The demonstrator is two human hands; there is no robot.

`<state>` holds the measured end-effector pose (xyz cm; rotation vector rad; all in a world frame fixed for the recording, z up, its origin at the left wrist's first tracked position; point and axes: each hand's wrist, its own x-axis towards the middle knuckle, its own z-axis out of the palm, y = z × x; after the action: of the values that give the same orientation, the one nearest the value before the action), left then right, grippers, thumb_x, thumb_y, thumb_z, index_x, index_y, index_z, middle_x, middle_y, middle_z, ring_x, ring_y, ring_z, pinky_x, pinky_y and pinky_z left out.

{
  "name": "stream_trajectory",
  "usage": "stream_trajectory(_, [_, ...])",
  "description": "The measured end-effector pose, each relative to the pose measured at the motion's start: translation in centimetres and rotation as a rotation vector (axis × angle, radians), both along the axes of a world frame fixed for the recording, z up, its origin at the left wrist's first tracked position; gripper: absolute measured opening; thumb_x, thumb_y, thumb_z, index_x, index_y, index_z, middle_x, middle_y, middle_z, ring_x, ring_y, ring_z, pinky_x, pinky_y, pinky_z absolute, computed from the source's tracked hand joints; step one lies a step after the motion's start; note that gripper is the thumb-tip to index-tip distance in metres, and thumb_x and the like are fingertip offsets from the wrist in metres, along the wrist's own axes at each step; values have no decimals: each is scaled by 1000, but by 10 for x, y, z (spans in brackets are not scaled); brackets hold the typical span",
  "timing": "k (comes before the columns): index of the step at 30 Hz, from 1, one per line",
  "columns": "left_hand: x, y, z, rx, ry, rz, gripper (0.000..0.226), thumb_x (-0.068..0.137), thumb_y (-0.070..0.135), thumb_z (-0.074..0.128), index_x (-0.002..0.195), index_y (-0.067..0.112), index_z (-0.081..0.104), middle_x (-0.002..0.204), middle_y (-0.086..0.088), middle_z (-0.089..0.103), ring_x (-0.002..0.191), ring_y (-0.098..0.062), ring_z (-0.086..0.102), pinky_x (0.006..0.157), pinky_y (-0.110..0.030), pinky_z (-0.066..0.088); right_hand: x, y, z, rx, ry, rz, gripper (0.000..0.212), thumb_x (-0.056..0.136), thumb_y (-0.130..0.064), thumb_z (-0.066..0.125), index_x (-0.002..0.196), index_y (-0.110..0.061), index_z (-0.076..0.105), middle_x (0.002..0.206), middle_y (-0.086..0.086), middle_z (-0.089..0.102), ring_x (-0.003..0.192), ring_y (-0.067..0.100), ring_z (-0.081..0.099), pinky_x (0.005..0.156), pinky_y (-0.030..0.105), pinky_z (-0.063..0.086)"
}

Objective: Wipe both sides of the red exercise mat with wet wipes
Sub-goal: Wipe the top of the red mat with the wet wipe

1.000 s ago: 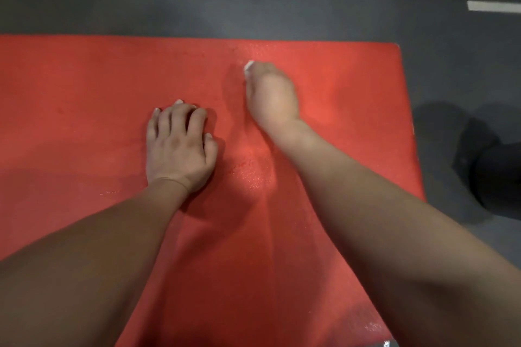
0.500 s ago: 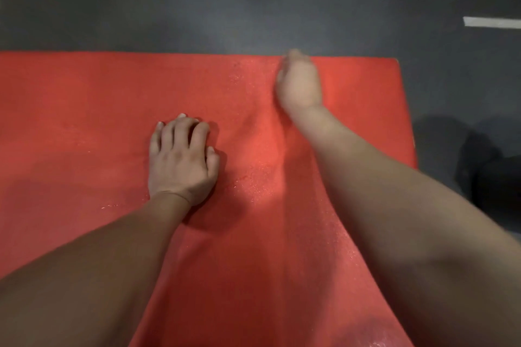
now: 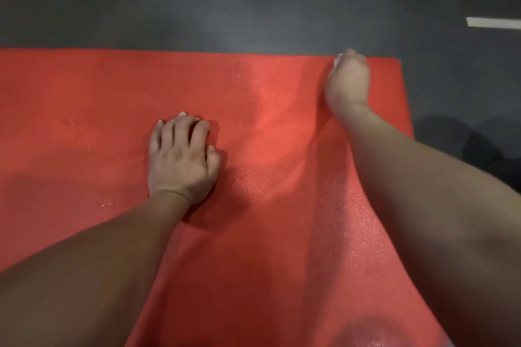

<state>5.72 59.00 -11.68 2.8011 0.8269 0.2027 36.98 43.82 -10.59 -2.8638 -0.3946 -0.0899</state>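
The red exercise mat (image 3: pixel 93 110) lies flat on the floor and fills most of the view. My left hand (image 3: pixel 180 158) rests palm down on its middle, fingers bent a little. My right hand (image 3: pixel 348 83) reaches to the mat's far edge near the far right corner. A small white bit of wet wipe (image 3: pixel 337 60) shows at its fingertips; the rest of the wipe is hidden under the hand. Damp, shiny streaks mark the mat between my two arms.
Dark grey floor (image 3: pixel 225 0) surrounds the mat at the far side and on the right. A white strip (image 3: pixel 493 22) lies on the floor at the far right. A dark object (image 3: pixel 501 160) sits beside the mat's right edge.
My right hand has swept with the wipe from the mat's middle to the far edge and then rightward toward the far right corner. My left hand has stayed in place.
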Motion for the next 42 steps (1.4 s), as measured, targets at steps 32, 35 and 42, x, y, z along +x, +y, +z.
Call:
stream_trajectory(32, [-1, 4, -2, -21, -21, -4, 44, 87, 36, 48, 127, 21, 57, 136, -4, 53, 140, -28, 39, 123, -49, 17, -103, 148, 10, -4, 105, 512, 26, 96, -6, 46, 105, -6, 70, 112, 15, 65, 106, 32, 61, 85, 32, 39])
stream_trajectory(35, [0, 4, -3, -10, -5, -8, 46, 88, 37, 47, 128, 19, 58, 137, -5, 53, 141, -28, 38, 123, -49, 17, -83, 137, 7, 11, 31, 218, 27, 95, -7, 46, 103, -5, 72, 109, 16, 67, 104, 32, 62, 89, 34, 42])
stream_trajectory(42, [-1, 3, -4, 10, -41, 2, 46, 85, 35, 52, 126, 16, 60, 137, -13, 53, 135, -31, 36, 120, -51, 21, -146, 175, 19, 35, 198, 773, 26, 88, 1, 49, 96, -7, 72, 104, 15, 64, 98, 31, 62, 84, 32, 43])
